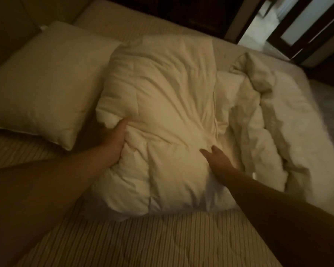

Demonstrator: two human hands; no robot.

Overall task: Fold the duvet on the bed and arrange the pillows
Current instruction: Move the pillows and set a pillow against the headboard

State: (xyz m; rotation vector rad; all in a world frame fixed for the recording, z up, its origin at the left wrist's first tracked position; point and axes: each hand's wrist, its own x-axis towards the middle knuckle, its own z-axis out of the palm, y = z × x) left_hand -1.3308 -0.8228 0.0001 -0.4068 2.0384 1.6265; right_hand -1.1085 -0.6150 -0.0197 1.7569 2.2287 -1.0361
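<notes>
Duvet (162, 116) — cream, creased, bunched mid-frame; my left hand (114, 143) grips its edge, right hand (218, 160) presses, fingers spread.

We see a dim bedroom in a home: a bed with a striped sheet (152, 241) fills the view, a pillow (46, 83) lies at ten o'clock, and a dark-framed glazed door (305, 26) stands at one o'clock.
</notes>
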